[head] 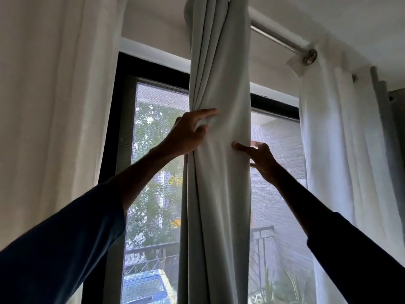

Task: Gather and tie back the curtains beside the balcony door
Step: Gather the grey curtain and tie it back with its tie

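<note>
A pale grey curtain [221, 183] hangs bunched into a narrow column in front of the middle of the balcony door [153, 172]. My left hand [188, 132] grips a fold at its left edge, thumb and fingers pinching the fabric. My right hand [260, 159] holds the bundle's right edge lower down, thumb pressed on the front and fingers reaching behind. Both arms are raised, in dark blue sleeves.
A metal curtain rod [282, 40] runs along the top to the right. A white sheer curtain [54, 106] hangs at the left and another [341, 139] at the right. Through the dark-framed glass I see trees and a balcony railing [153, 253].
</note>
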Demonstrator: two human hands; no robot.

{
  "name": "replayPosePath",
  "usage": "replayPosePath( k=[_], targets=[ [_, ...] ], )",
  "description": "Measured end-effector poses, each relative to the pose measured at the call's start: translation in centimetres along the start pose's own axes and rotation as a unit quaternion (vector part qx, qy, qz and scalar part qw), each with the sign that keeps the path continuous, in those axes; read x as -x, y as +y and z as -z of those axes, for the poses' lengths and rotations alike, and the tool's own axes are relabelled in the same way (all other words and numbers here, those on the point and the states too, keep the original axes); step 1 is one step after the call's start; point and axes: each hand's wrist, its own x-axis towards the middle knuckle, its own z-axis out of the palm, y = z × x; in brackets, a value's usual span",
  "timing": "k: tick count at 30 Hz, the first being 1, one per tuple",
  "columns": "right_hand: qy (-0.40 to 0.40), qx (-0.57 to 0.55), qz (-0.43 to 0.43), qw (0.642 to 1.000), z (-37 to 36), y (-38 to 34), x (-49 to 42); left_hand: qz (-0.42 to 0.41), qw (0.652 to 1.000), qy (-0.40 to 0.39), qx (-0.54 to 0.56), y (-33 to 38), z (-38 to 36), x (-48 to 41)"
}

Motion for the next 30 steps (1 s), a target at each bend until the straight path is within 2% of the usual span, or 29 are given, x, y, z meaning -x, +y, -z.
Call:
replayPosePath(
  k=[4, 7, 9, 12, 15, 18, 23, 27, 28, 30],
  targets=[
    [0.148, 0.037, 0.052, 0.987, -1.1, 1.3, -0.1, -0.006, 1.000, 0.006, -0.025, -0.9, 0.7, 0.6],
    [0.162, 0.012, 0.093, 0.982, -1.0, 2.0, 0.2, -0.001, 0.999, 0.016, -0.035, -1.1, 0.5, 1.0],
    [0.198, 0.112, 0.149, 0.962, -0.7, 2.3, 0.5, -0.010, 0.999, 0.025, -0.044, -1.3, -0.1, 0.9],
    [0.262, 0.223, 0.237, 0.908, -1.2, 2.4, 1.2, -0.013, 0.997, 0.031, -0.070, -1.6, -1.3, 0.4],
    [0.208, 0.251, 0.314, 0.892, -3.7, 1.5, 2.6, 0.003, 0.996, 0.047, -0.073, -1.2, -2.5, 0.2],
    [0.137, 0.268, 0.326, 0.896, -7.2, 0.1, 3.9, -0.002, 0.994, 0.054, -0.093, -0.2, -2.8, 0.0],
    [0.129, 0.257, 0.311, 0.906, -10.5, -2.7, 4.3, 0.041, 0.992, 0.027, -0.115, 0.4, -1.5, 0.5],
    [0.137, 0.236, 0.362, 0.891, -9.2, -2.2, 4.3, 0.061, 0.987, 0.032, -0.145, -0.1, -0.1, 1.2],
    [0.150, 0.224, 0.357, 0.894, -8.5, -1.7, 4.3, 0.061, 0.987, 0.034, -0.146, 0.1, 0.0, 1.3],
    [0.179, 0.210, 0.286, 0.918, -6.3, -0.1, 3.8, 0.046, 0.986, 0.032, -0.155, 0.7, 0.2, 1.7]
  ],
)
